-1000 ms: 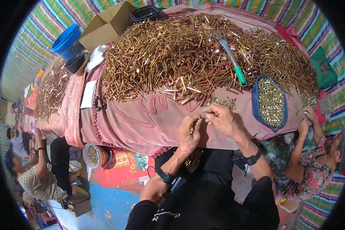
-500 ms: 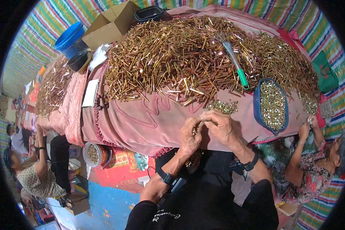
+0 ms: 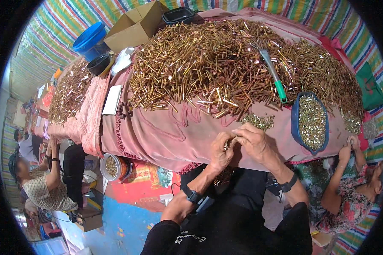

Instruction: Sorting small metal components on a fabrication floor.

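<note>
Left hand (image 3: pixel 220 149) has drifted a touch lower along the near edge of the table (image 3: pixel 166 131) over the last second, fingers curled shut around a small bunch of brass pieces (image 3: pixel 228 144) (they glint just between the two hands). Right hand (image 3: pixel 255 142) stays pressed against it, fingers pinching at that same bunch, so the working of the pieces looks ongoing, with the loose heap of small brass bits (image 3: pixel 259 121) just beyond.

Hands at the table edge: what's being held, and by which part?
Left hand and right hand meet over small brass-coloured metal pieces, pinched at the fingertips. Which part of a piece the grip takes is too small to tell.
</note>
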{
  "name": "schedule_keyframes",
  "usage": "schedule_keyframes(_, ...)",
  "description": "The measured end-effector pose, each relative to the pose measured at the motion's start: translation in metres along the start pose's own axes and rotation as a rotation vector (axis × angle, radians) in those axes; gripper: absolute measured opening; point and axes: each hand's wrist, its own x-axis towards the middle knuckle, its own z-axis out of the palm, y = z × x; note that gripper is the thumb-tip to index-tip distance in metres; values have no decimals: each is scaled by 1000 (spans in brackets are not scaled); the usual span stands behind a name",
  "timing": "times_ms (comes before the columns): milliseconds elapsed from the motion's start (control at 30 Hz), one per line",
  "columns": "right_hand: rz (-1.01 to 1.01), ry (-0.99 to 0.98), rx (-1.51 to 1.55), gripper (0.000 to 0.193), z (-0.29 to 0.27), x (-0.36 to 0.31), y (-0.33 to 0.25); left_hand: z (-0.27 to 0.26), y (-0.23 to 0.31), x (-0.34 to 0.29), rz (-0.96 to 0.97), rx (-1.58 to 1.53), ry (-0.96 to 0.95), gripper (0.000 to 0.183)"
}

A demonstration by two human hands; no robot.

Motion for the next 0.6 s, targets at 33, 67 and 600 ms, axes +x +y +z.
schedule_keyframes(33,-24,-3,7,26,0,1,3,0,-1,0,2,-2,-2,12)
schedule_keyframes(67,-47,-5,13,29,0,1,4,0,-1,-1,-12,36,-11,12)
schedule_keyframes(600,91,3,66,20,1,10,3,0,-12,3,96,16,40,7)
